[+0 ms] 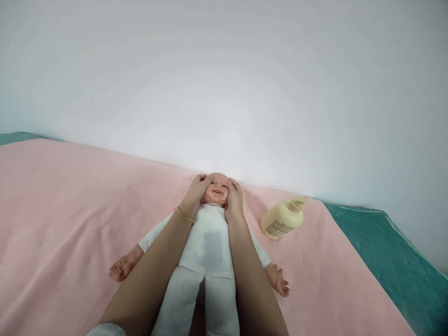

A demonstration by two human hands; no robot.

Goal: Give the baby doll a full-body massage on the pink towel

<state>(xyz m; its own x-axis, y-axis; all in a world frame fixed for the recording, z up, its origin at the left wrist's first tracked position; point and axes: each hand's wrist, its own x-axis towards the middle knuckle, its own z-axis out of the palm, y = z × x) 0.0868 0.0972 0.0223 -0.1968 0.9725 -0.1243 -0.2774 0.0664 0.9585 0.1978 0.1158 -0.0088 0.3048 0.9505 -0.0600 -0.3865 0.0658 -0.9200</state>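
A baby doll with a white cloth body lies on its back, its head toward the wall and its arms spread out. My left hand lies against one side of the doll's head, thumb near its brow. On the other side of the head rests my right hand, fingers curved along the temple. Both hands cup the head between them. A gold bracelet circles my left wrist. My forearms pass over the doll's arms. The undersides of my fingers are partly hidden.
A pale yellow pump bottle stands to the right of the doll. Beneath everything lies a pink cloth, with a green cover showing at the right. A pale wall rises just behind the doll's head.
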